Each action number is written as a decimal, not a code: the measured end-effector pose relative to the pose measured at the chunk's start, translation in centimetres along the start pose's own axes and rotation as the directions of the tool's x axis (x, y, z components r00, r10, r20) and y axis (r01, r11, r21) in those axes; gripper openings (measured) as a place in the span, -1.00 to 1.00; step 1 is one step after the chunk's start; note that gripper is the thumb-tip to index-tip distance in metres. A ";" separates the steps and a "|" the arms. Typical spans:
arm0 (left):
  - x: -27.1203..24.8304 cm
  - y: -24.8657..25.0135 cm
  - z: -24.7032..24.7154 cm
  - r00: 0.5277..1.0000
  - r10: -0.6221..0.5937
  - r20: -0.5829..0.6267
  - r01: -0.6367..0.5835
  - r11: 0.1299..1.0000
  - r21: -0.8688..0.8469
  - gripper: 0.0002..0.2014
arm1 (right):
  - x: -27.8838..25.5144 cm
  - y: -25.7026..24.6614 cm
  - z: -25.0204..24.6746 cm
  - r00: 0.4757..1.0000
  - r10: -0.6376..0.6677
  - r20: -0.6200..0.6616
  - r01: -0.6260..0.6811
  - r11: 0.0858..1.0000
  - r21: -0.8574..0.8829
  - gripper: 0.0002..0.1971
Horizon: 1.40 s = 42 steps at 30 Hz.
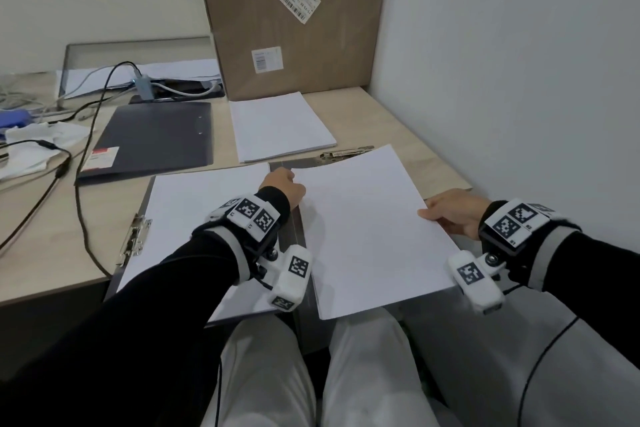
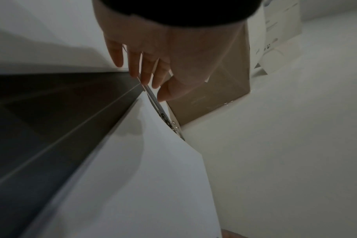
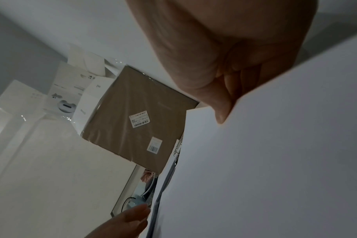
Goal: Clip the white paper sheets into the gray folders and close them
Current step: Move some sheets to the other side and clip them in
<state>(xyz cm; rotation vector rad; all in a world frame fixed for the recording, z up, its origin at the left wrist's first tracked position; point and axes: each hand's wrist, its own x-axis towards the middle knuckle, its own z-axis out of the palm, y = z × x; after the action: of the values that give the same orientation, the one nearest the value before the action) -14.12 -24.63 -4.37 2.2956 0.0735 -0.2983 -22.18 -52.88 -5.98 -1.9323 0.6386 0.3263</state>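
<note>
An open gray folder (image 1: 298, 236) lies at the desk's front edge. Its left half holds white paper (image 1: 194, 218) under a side clip (image 1: 135, 239). Both hands hold a stack of white sheets (image 1: 367, 225) over the right half. My right hand (image 1: 450, 215) pinches the sheets' right edge (image 3: 275, 161), thumb on top. My left hand (image 1: 284, 184) is at the sheets' top left corner. In the left wrist view its fingers and thumb (image 2: 155, 90) pinch the end of the metal clip lever (image 2: 163, 112) along the sheets' top edge. The clip's other end (image 1: 346, 152) shows beyond the paper.
A closed gray folder (image 1: 152, 139) and a loose paper stack (image 1: 280, 125) lie further back. A tall cardboard box (image 1: 294, 17) stands behind them. Black cables (image 1: 83, 135) cross the desk's left side. A white wall (image 1: 519, 80) runs along the right.
</note>
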 end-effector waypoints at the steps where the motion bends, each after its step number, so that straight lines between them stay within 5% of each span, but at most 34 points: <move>1: 0.2 0.1 -0.1 1.000 0.018 0.001 -0.018 1.000 0.021 -0.50 | 0.2 -0.1 -0.1 1.000 -0.001 0.003 0.001 1.000 -0.004 -0.85; 11: 1.7 -0.5 0.1 0.990 0.014 0.143 -0.036 0.988 0.148 -0.37 | 1.2 0.3 -0.8 0.999 0.048 0.022 -0.048 0.999 0.016 -0.96; 19: 2.4 -1.4 0.3 0.986 0.034 0.163 -0.061 0.985 0.164 -0.22 | 2.1 -0.6 -0.8 0.998 0.057 -0.022 -0.058 0.998 -0.034 -0.82; 29: 2.6 -1.9 0.2 0.981 0.086 0.175 -0.113 0.983 0.145 -0.26 | 2.4 -1.5 -0.3 0.997 0.073 0.004 -0.072 0.993 -0.090 -0.88; 34: 2.9 -2.0 0.2 0.980 0.067 0.189 -0.098 0.982 0.161 -0.22 | 2.7 -1.7 0.3 0.996 0.091 -0.011 -0.092 0.995 -0.050 -0.73; 42: 2.4 -1.7 0.0 0.980 0.070 0.188 -0.102 0.981 0.167 -0.29 | 3.1 -1.8 0.3 0.994 0.108 -0.021 -0.108 0.994 0.017 -0.85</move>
<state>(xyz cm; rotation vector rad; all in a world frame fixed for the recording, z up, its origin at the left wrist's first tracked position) -12.00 -23.61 -6.14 2.4264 -0.1508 -0.4846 -18.56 -52.87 -6.31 -1.8928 0.7592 0.3676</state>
